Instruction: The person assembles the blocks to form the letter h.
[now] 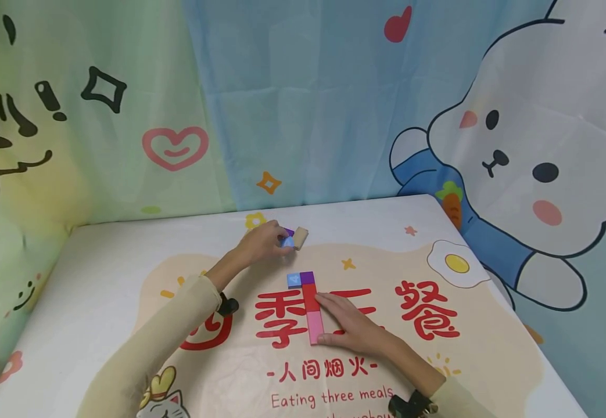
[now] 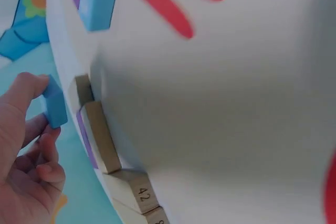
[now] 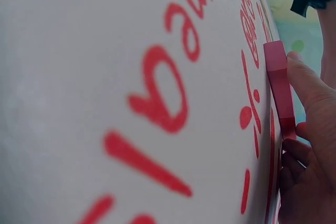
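Note:
My left hand (image 1: 263, 241) pinches a light blue block (image 2: 54, 102) between thumb and fingers, above the back of the table. Close by it lie a purple block (image 1: 289, 232) and a plain wooden block (image 1: 300, 238). Mid-table, a line of blocks runs towards me: purple (image 1: 307, 277), red (image 1: 310, 297), then pink (image 1: 315, 328). Another light blue block (image 1: 294, 280) sits against the purple one's left side. My right hand (image 1: 355, 325) rests along the line's right side, its thumb by the pink block and its fingers against the red part.
In the left wrist view, several wooden blocks (image 2: 102, 137) lie in a row, one marked 42. A printed cloth (image 1: 376, 261) with red characters covers the table. Behind the table's back edge hangs a curtain (image 1: 303, 116) with cartoon prints.

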`<move>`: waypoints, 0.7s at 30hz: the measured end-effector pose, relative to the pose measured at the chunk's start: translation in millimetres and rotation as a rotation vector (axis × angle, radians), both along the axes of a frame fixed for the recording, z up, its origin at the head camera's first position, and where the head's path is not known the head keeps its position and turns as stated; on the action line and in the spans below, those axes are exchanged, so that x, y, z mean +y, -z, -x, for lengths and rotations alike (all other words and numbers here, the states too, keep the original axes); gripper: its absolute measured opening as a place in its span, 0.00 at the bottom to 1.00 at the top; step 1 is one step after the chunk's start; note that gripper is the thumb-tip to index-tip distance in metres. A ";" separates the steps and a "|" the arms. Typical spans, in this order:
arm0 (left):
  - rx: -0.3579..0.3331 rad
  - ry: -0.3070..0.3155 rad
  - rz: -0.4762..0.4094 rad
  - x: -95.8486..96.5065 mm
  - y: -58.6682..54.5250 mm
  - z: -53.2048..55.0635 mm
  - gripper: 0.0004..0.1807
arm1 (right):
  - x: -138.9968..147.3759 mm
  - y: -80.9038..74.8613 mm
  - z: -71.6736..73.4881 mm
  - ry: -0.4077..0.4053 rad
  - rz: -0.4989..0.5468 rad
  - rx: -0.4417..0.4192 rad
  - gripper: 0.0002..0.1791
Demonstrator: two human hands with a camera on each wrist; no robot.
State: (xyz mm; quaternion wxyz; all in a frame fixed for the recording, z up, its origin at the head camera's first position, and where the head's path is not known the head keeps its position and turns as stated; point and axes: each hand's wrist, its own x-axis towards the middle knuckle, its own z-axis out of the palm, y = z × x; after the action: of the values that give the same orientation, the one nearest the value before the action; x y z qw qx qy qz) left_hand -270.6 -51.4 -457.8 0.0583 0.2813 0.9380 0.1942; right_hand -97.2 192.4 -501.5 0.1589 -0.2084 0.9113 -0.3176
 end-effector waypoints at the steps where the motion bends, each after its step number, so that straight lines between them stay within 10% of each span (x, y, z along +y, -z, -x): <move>1: 0.005 0.009 -0.002 -0.8 0.7 -3.3 0.22 | 0.0 0.2 -0.1 0.000 0.001 -0.001 0.48; 21: -0.063 0.005 -0.052 -30.7 18.1 -63.4 0.22 | 2.2 3.4 0.8 0.000 0.001 -0.006 0.49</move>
State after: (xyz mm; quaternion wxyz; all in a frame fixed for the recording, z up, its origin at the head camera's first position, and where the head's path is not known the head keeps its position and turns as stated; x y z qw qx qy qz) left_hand -207.3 -82.1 -475.9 0.0808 0.2786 0.9297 0.2270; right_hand -98.0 194.5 -504.9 0.1615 -0.2075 0.9107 -0.3186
